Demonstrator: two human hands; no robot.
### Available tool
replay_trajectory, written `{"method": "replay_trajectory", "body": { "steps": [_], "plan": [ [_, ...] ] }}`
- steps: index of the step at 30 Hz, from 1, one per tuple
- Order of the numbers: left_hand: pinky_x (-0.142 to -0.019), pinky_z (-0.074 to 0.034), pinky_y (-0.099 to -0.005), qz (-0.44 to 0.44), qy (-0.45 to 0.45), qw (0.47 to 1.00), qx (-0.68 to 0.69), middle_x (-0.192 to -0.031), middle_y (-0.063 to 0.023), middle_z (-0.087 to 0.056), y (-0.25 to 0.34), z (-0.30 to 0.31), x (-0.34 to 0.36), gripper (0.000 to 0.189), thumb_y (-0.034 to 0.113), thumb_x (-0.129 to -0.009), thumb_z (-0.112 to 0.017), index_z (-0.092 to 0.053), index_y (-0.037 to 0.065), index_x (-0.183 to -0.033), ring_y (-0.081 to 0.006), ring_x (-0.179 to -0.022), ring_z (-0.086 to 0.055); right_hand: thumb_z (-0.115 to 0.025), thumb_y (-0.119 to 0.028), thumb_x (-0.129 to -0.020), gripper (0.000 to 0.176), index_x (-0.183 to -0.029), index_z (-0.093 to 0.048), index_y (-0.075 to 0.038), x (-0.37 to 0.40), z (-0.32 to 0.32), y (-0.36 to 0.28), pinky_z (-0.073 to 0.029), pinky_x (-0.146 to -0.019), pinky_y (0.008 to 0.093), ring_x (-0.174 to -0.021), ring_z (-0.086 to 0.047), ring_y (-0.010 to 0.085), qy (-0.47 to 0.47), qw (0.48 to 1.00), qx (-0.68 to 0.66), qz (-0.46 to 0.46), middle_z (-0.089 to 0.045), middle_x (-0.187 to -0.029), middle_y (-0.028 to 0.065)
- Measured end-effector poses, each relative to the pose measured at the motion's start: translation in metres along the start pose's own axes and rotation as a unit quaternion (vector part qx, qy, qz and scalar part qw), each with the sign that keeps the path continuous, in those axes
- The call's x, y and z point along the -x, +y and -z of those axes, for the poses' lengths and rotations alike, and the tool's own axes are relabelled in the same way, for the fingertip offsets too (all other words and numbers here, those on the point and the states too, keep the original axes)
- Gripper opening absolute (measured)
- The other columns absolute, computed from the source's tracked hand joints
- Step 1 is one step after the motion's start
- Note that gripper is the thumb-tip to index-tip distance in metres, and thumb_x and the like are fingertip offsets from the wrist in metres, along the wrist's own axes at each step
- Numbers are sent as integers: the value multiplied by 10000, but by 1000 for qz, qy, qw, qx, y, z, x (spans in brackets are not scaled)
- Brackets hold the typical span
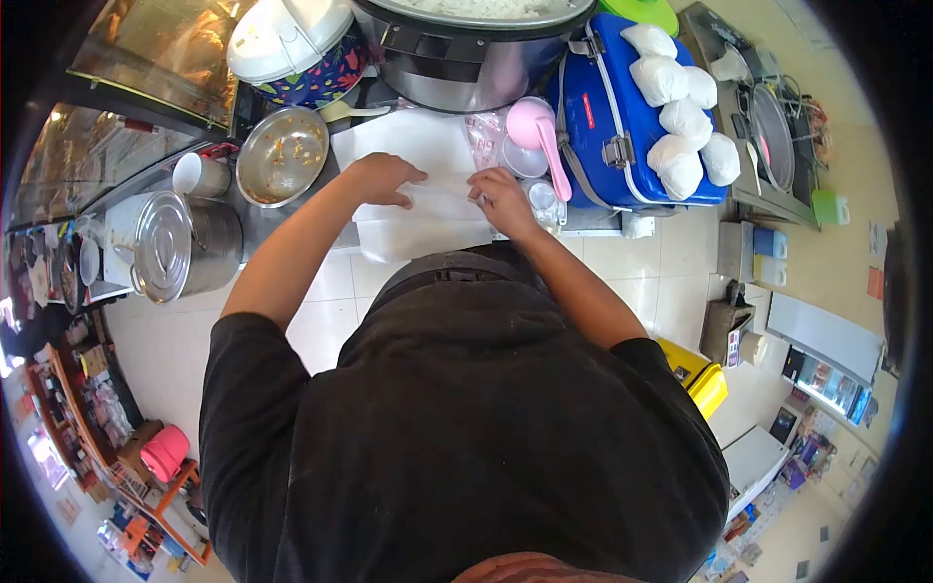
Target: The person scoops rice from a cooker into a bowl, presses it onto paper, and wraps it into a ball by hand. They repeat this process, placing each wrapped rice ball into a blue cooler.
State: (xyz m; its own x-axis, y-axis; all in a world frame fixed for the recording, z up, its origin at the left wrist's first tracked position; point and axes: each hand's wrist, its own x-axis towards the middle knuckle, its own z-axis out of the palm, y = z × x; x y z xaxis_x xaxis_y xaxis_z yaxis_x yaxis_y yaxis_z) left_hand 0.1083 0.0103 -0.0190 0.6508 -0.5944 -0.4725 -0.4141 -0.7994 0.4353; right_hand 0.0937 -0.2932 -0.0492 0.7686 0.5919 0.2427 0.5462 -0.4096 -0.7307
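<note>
White paper sheets (408, 146) lie on the counter in front of me, the nearest one hanging over the front edge. On the left part of the paper rests my left hand (386, 181), its fingers apart and nothing visible in it. My right hand (497, 197) is at the paper's right edge, fingers curled, and what it holds, if anything, is too small to make out. Just behind it are a pink ladle (533, 123) on a clear container (525, 160) and a clear plastic cup (542, 199).
A large rice pot (466, 73) stands behind the paper. To the left are a metal bowl (283, 155), a lidded steel pot (165, 248) and a patterned container (311, 73). White wrapped packets (675, 160) sit on a blue cooler (603, 117) at the right.
</note>
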Motion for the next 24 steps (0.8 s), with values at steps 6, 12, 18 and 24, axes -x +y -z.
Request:
{"method": "replay_trajectory", "body": {
  "steps": [6, 12, 18, 24],
  "plan": [
    [-1120, -478, -463, 86, 161, 982, -50, -1606, -129, -484, 30, -62, 41, 565, 138, -1013, -497, -436, 102, -1573, -360, -1341, -588, -659, 117, -755, 190, -870, -683, -32, -1, -2, 5, -505, -973, 418, -1122, -623, 346, 46, 997, -13, -63, -716, -1114, 91],
    [-1256, -298, -494, 66, 315, 933, -164, -1678, -142, -363, 41, -107, 65, 631, 109, -978, -498, -384, 55, -1596, -322, -1567, -312, -601, 82, -754, 210, -918, -674, -28, 7, -4, 5, -497, -1001, 420, -1132, -624, 354, 18, 997, 68, -11, -697, -1145, 119],
    [-1167, -398, -496, -4, 348, 937, -39, -1541, -140, -506, 43, -122, 82, 589, 156, -915, -678, -521, 50, -1473, -333, -1413, -489, -710, -75, -802, 420, -1217, -674, -20, -3, -23, -35, -487, -1083, 422, -1253, -592, 349, -132, 981, 46, 136, -666, -1253, 163],
    [-1019, -515, -437, 83, 469, 876, 74, -1288, -143, -669, 25, -133, 66, 455, 145, -833, -771, -650, 35, -1257, -358, -1171, -634, -769, -186, -859, 481, -1291, -658, -7, 5, -52, -27, -495, -1052, 442, -1223, -586, 369, -102, 992, 76, 0, -638, -1299, 178]
  ]
}}
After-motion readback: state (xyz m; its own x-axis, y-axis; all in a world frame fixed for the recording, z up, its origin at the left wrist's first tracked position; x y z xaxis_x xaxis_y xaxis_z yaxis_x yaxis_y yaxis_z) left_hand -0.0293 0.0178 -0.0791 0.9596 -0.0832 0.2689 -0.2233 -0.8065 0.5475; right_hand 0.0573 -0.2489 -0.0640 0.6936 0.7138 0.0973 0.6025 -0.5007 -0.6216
